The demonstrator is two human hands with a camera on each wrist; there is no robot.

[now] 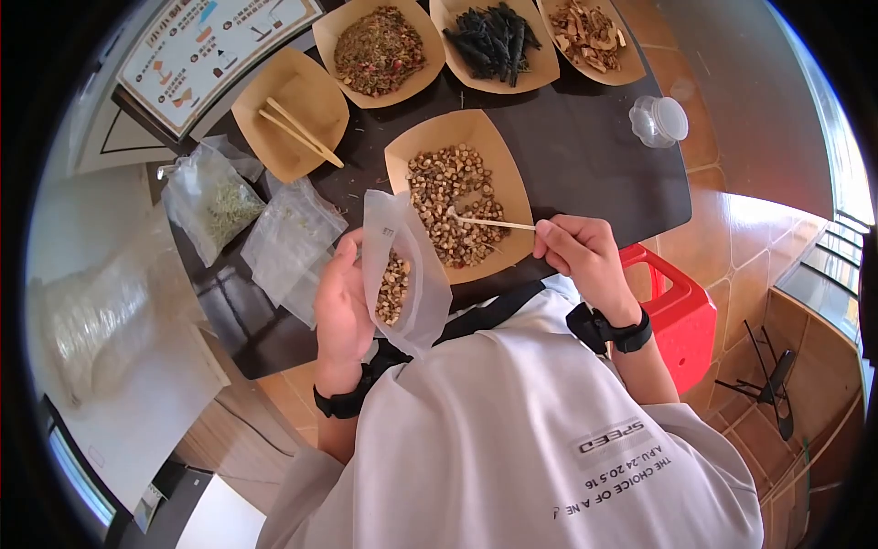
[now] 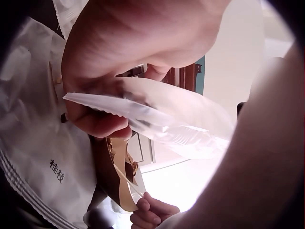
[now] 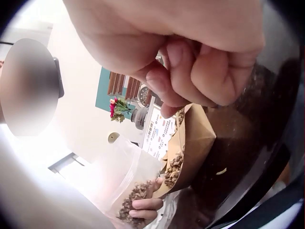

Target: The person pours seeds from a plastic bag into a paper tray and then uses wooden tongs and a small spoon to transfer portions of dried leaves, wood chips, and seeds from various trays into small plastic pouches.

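My left hand (image 1: 342,306) grips a translucent plastic bag (image 1: 428,284) with brown chopped pieces (image 1: 393,291) in its lower part; in the left wrist view the fingers curl round the bag (image 2: 167,126). A thin light stick (image 1: 498,222) is pinched in my right hand (image 1: 581,252), its far end among the pieces in the large paper tray (image 1: 517,188). The right wrist view shows the right hand's curled fingers (image 3: 176,81) above the tray (image 3: 198,138), with the filled bag (image 3: 133,176) beyond, held by the left hand (image 3: 147,210).
Trays of reddish herbs (image 1: 380,50), black strips (image 1: 494,41) and brown slices (image 1: 588,35) line the far edge. Wooden tongs (image 1: 302,133) lie in another tray (image 1: 259,105). Plastic bags (image 1: 215,197) are at left, a clear jar (image 1: 657,122) at right, beyond a red stool (image 1: 681,320).
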